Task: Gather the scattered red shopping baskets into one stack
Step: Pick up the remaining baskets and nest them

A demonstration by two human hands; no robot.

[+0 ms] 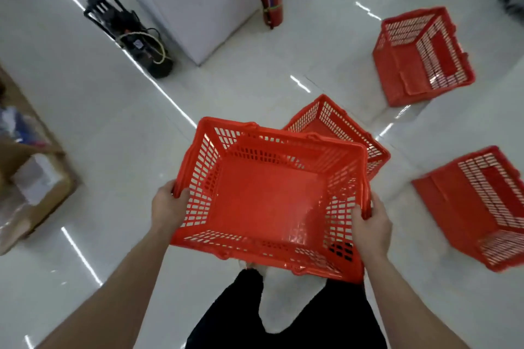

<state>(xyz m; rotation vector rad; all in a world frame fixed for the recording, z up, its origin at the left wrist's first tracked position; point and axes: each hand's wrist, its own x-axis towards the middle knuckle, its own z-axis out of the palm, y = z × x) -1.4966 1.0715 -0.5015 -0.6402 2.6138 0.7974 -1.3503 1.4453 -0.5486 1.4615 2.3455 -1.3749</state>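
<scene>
Both hands are on the held basket (269, 201). My left hand (167, 207) has its fingers curled round the left rim, and my right hand (371, 224) clamps the right rim with the thumb hooked inside. It hangs mouth-up above the floor (113, 122), in front of my legs.

The floor basket (334, 119) sits upright just beyond it, partly hidden behind the far corner, and that looks like my base for the stack. It stands at an angle to the one I carry, so I reckon the trick is to turn mine until the long sides line up, keep it level, and lower it straight in. If one corner goes in first it will likely jam on the mesh. Its handles seem folded down along the rim, which should help.

Two more wait to my right, the far basket (419, 59) and the near basket (476, 207). Both lie tipped on their sides and need righting before they can nest.
</scene>
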